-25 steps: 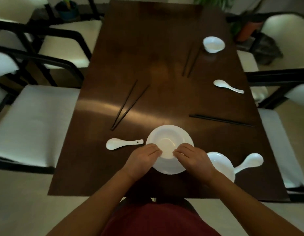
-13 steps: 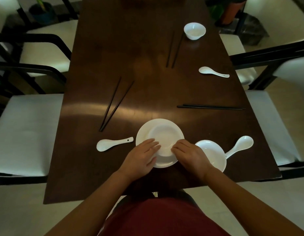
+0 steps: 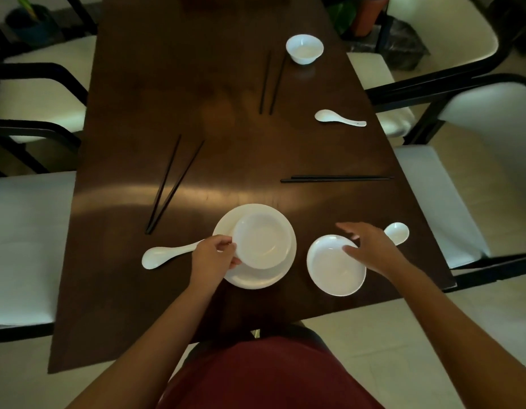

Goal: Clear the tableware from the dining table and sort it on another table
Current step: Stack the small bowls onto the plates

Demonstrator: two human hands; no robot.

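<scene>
Your left hand pinches the near-left rim of the small bowl, thumb outside and fingers curled at the lip. The bowl sits tilted over the white plate; whether its base is lifted clear of the plate cannot be told from this angle. This rim grip suits a one-handed lift, leaving the plate flat on the dining table.

Your right hand hovers with fingers spread and relaxed above the far-right edge of the shallow dish, holding nothing. The placement suggests a grasp of that dish next, probably for stacking.

Still to be cleared:
- a spoon just left of the plate;
- a spoon behind your right hand;
- a third spoon and a deep bowl farther up;
- three pairs of chopsticks.

Nothing has yet left the table; the task appears to be at an early stage.
</scene>
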